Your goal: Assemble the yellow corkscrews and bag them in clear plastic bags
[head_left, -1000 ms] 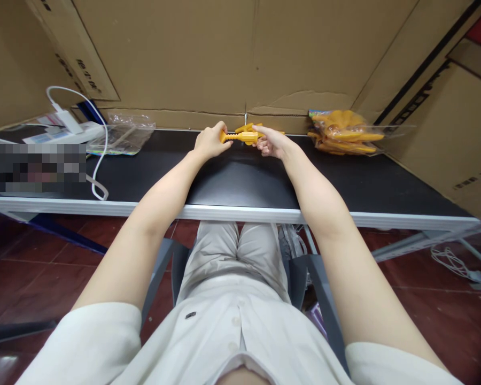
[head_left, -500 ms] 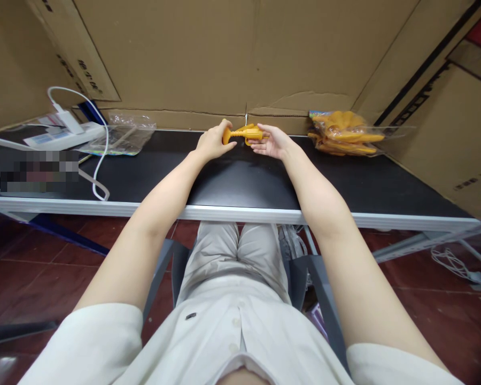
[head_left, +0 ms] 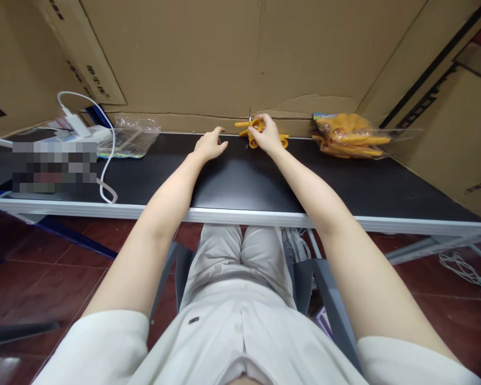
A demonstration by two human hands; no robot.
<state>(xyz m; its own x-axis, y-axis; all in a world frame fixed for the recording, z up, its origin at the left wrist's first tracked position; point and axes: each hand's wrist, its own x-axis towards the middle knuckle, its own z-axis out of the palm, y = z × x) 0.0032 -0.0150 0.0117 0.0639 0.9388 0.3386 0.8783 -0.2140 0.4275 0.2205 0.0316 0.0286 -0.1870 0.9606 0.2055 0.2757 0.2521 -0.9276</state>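
My right hand (head_left: 268, 135) is closed round a yellow plastic toy part (head_left: 257, 126) at the back of the black table (head_left: 240, 182), by the cardboard wall. Other yellow pieces (head_left: 282, 141) lie just under and beside that hand. My left hand (head_left: 210, 144) rests on the table a little to the left, fingers loosely curled, holding nothing. Both forearms stretch forward over the table's front edge.
A clear bag of yellow toy parts (head_left: 350, 135) lies at the back right. An empty clear plastic bag (head_left: 132, 138) sits at the back left, next to a white power strip (head_left: 84, 131) with a white cable (head_left: 104, 176). Cardboard panels (head_left: 208, 53) wall the table in.
My left hand has let go of the yellow toy part and dropped to the table. My right hand has carried the part back toward the wall, down among the loose yellow pieces.
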